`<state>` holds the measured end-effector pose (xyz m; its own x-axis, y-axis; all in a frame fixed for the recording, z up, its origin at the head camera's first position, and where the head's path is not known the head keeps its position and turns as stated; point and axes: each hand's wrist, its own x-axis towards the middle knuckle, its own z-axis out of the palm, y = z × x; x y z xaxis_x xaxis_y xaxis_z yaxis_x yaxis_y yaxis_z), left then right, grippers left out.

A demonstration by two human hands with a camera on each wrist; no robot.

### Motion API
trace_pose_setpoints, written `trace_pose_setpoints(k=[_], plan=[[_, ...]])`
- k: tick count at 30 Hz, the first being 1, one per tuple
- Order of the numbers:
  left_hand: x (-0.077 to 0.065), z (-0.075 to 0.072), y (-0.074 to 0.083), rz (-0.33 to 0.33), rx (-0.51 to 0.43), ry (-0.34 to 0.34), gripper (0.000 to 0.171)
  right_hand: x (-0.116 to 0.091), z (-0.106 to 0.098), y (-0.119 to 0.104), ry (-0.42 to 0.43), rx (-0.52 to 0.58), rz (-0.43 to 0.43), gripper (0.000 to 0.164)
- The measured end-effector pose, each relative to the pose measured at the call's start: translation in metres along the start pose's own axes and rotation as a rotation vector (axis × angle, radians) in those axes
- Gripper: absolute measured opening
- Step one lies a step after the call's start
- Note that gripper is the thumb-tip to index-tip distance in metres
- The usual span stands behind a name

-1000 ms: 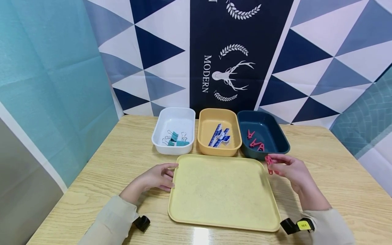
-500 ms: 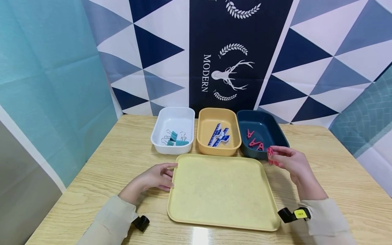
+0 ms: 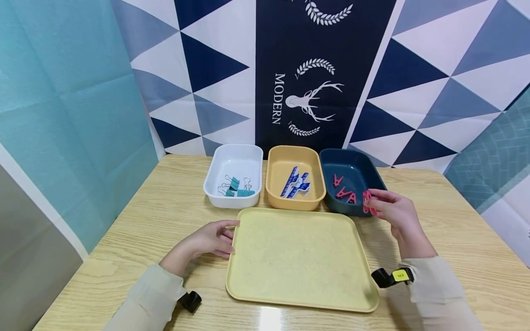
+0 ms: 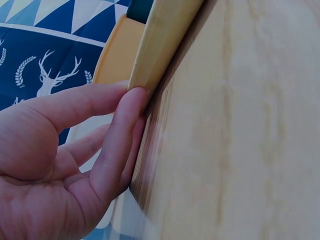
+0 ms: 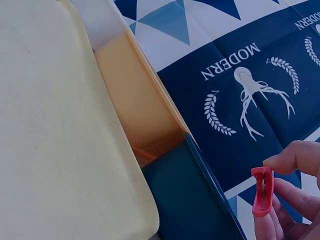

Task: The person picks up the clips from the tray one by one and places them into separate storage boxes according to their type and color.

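My right hand (image 3: 395, 210) pinches a small red plastic spring clip (image 5: 263, 191) between thumb and fingertips. In the head view, the clip overlaps the front right rim of the dark blue bin (image 3: 374, 181). Several similar red clips (image 3: 344, 193) lie inside that bin. My left hand (image 3: 211, 239) holds the left edge of the yellow tray (image 3: 300, 257), thumb and fingers spread along it. In the left wrist view, the fingertips (image 4: 137, 94) meet at the tray's rim.
Left of the dark blue bin stand a yellow bin (image 3: 273, 184) with blue-and-white clips (image 3: 296, 184) and a white bin (image 3: 211, 184) with teal binder clips (image 3: 236, 187). All three line the tray's far side on the wooden table (image 3: 165, 207), before a patterned cloth backdrop (image 3: 223, 69).
My right hand has moved away from me, lifting the red clip from beside the tray's far right corner to the dark blue bin's front rim. My left hand stays at the tray edge.
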<state>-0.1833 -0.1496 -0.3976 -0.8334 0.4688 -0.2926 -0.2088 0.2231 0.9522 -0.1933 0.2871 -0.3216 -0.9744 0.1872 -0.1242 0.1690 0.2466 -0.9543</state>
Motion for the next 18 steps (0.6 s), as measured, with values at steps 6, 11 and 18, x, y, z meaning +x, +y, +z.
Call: trace_pose_setpoints(k=[6, 11, 18], plan=[[-0.001, 0.0, 0.002, -0.006, 0.005, 0.01, 0.074, 0.006, 0.001, -0.004, 0.043, -0.003, 0.013, 0.033], [-0.002, 0.001, 0.003, -0.011, 0.006, 0.012, 0.073, 0.011, -0.001, -0.003, 0.071, 0.014, 0.028, 0.037], [-0.002, 0.001, 0.005, -0.017, 0.008, 0.012, 0.073, 0.019, -0.003, -0.002, 0.103, 0.102, 0.035, 0.032]])
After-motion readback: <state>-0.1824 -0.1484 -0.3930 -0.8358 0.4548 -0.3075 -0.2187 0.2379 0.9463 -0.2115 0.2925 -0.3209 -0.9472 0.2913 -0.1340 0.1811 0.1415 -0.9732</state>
